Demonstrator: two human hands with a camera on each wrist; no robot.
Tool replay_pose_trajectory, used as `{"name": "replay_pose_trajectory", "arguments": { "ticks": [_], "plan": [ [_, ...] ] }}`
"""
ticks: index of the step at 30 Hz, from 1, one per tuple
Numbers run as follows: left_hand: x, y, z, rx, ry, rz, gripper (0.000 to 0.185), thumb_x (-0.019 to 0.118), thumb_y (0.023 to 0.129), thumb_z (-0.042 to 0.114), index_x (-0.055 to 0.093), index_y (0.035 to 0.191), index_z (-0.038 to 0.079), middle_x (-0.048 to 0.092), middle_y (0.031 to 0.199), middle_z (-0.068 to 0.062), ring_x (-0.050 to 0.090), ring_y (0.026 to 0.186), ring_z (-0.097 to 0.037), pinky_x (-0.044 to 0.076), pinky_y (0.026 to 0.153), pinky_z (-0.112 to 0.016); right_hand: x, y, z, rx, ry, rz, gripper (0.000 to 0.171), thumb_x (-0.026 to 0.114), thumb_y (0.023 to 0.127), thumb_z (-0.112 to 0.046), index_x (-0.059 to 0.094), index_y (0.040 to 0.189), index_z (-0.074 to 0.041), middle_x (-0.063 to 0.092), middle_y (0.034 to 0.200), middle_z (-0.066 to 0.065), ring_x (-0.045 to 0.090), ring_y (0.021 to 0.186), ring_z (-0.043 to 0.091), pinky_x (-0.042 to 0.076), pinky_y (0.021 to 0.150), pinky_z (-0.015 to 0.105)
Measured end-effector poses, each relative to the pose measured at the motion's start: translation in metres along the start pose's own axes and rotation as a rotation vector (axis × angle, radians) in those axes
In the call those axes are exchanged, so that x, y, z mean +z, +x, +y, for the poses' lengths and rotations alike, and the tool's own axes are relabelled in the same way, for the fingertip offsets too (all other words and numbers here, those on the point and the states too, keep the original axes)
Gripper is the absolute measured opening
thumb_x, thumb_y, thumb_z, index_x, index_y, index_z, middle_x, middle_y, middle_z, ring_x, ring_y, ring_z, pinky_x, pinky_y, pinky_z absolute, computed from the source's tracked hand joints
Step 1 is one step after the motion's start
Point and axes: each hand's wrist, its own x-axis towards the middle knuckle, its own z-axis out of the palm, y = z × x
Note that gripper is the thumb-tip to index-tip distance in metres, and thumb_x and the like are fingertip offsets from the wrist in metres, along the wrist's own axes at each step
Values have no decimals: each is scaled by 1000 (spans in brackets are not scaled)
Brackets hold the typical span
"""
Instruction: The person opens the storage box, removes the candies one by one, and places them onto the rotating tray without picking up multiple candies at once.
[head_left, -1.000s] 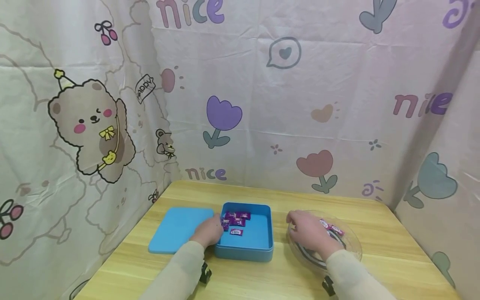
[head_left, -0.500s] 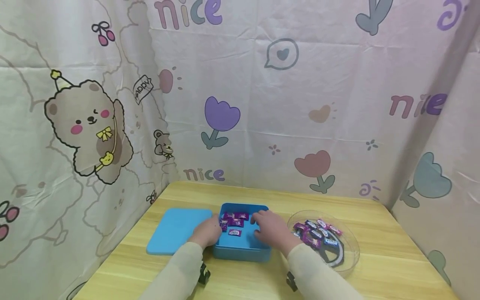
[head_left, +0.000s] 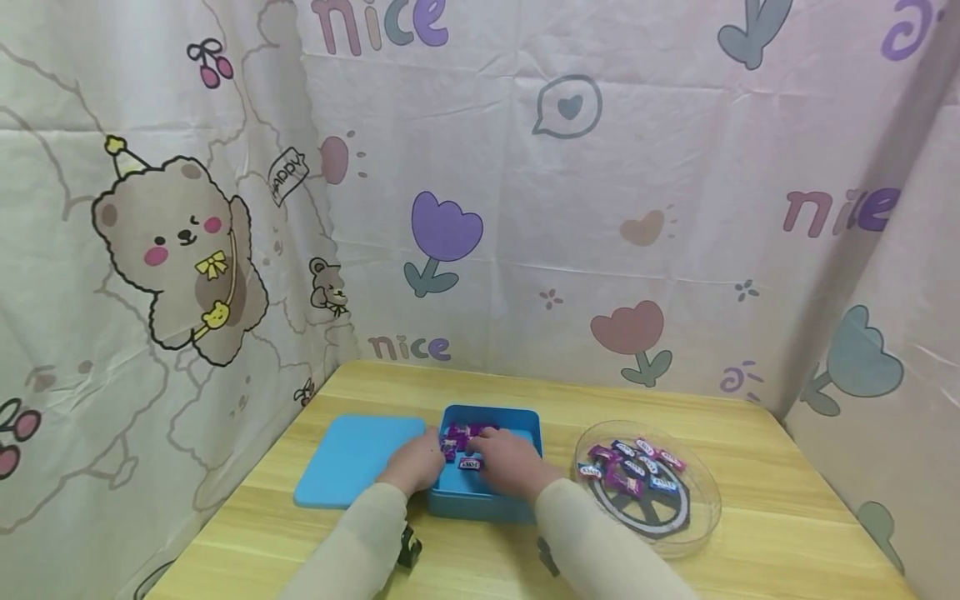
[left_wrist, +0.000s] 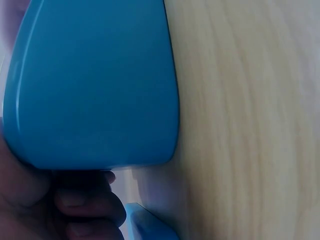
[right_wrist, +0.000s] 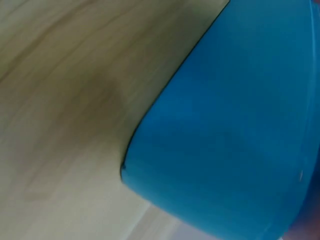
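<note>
The blue box [head_left: 483,507] sits on the counter [head_left: 787,500] in front of the person, with purple-wrapped sweets [head_left: 450,450] gathered toward its left side and one pale-labelled sweet [head_left: 470,463] nearer the middle. The left hand [head_left: 417,462] has its fingers curled at the box's left wall, near the front corner, and appears to grip it there; that seems a good brace, firm enough to stop the box sliding without tipping it. The right hand [head_left: 512,463] reaches down into the box, fingers bent just beside the pale-labelled sweet; whether they pinch anything cannot be told, since they hide what lies beneath. For a sweet to settle well, the fingers should release it low, close to the floor of the box, and lift straight up so as not to drag its neighbours. The counter is pale, wood-grained and looks smooth. The blue lid [head_left: 360,460] lies flat just left of the box, and a clear round dish [head_left: 702,498] holding more sweets [head_left: 625,483] stands to the right. Behind hangs a pale cloth [head_left: 517,217] printed with tulips, a bear and lettering.
</note>
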Motion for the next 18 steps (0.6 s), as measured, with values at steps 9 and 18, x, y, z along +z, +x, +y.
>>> {"name": "replay_pose_trajectory", "arguments": {
  "ticks": [9, 18],
  "plan": [
    [-2, -1, 1, 12, 32, 1, 49, 48, 100, 8, 42, 146, -7, 56, 139, -23, 57, 104, -29, 45, 100, -59, 4, 9, -8, -7, -20, -71, 28, 72, 95, -19, 74, 123, -23, 67, 112, -4, 65, 100, 15, 55, 94, 39],
    [0, 2, 0, 4, 34, -1, 46, 48, 101, 9, 45, 144, -6, 58, 136, -21, 57, 102, -28, 45, 100, -59, 11, 15, -4, -40, -41, -92, 25, 72, 95, -18, 76, 119, -23, 70, 114, -8, 65, 109, 14, 52, 99, 38]
  ]
}}
